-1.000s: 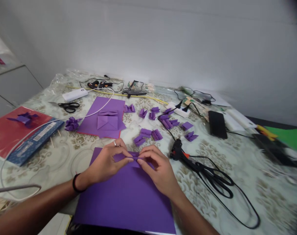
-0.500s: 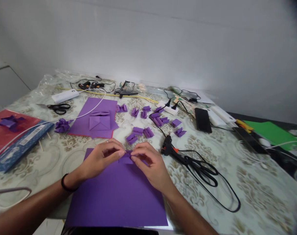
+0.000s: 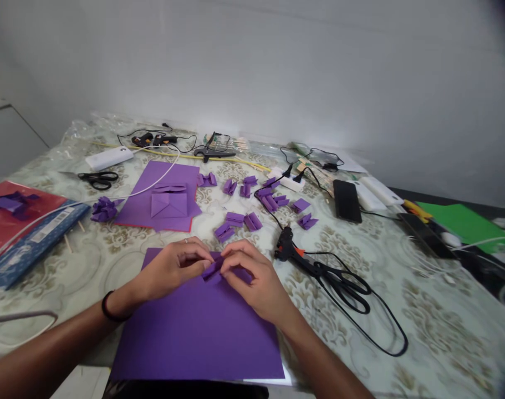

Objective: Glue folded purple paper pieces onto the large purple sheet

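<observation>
A small folded purple paper piece [image 3: 211, 270] is pinched between my two hands, over the upper part of a large purple sheet [image 3: 198, 332]. My left hand [image 3: 179, 266] grips its left end with thumb and fingers. At the right end, the thumb and fingertips of my right hand [image 3: 250, 274] close on the same piece. Several similar folded purple pieces [image 3: 253, 221] lie scattered beyond my hands. A larger folded purple envelope shape [image 3: 169, 204] rests on another purple sheet [image 3: 142, 183] with red showing along its edge.
A black-handled glue gun [image 3: 286, 246] and scissors [image 3: 346, 288] lie right of my hands, with a looping cable. Farther right are a phone [image 3: 347, 201] and green paper [image 3: 464, 224]. At left are scissors [image 3: 100, 178], a purple paper flower [image 3: 103, 209] and a blue packet [image 3: 40, 238].
The small folded piece has tilted between my fingers, its right end higher and its left end lower. Both hands keep nearly the same place and grip.
</observation>
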Demonstrator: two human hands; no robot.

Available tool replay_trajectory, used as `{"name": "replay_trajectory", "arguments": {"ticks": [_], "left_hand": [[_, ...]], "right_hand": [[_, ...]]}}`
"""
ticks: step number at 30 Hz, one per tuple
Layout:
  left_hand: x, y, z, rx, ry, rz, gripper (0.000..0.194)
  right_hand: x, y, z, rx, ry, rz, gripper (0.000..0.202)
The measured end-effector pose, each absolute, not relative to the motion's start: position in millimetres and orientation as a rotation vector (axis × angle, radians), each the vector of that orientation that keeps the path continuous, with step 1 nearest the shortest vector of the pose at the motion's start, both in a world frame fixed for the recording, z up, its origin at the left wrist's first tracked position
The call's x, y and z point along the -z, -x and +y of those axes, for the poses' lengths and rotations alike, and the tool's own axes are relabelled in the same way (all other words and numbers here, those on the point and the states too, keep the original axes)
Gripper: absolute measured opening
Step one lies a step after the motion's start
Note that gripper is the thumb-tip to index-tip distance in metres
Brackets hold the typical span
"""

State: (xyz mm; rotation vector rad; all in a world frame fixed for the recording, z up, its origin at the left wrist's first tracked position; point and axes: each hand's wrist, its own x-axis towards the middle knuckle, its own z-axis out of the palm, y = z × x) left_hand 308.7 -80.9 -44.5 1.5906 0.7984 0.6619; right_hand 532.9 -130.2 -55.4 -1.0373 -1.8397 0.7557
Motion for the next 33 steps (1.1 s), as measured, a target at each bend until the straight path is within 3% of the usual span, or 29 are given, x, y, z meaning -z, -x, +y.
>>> {"name": "replay_trajectory", "arguments": {"ticks": [8, 22, 33], "left_hand": [[53.5, -310.5, -82.2, -0.683, -1.703, 0.868, 0.011], [44.4, -309.9, -83.2, -0.677, -1.887, 1.019, 0.014], [43.1, -301.6, -71.5, -0.837, -2.122, 1.199, 0.011]], "right_hand": [[62.1, -530.6, -130.3, -0.785, 1.055, -1.866, 0.021], [65.6, -527.3, -130.0, -0.536, 1.106, -1.935, 0.022], [62.9, -530.9, -128.7, -0.599, 1.116, -1.958, 0.019]]}}
